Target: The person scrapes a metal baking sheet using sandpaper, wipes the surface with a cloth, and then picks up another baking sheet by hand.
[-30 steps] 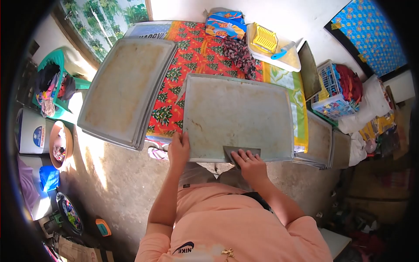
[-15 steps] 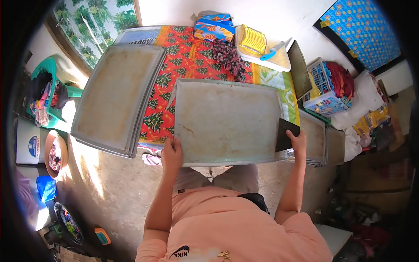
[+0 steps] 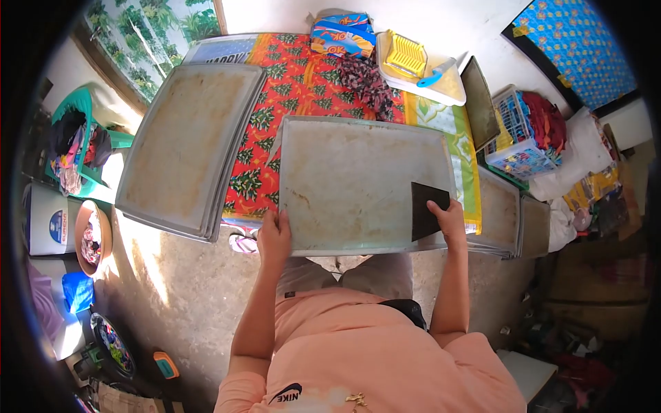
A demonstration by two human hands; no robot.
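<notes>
A grey metal baking tray with stained patches lies in front of me at the table's near side. My left hand is closed on its left front corner. In my right hand is a dark, flat, square piece, thumb on top, lying over the right part of the tray. I cannot make out what the piece is made of. To the left, a stack of similar trays reaches past the table edge.
A red Christmas-tree tablecloth covers the table. At the back are blue-orange boxes, a crumpled dark cloth and a white tub holding a yellow rack and a blue-handled tool. More trays stand on the right.
My right hand has moved the dark piece left, from the tray's right edge further onto its surface. My left hand still grips the left front corner.
</notes>
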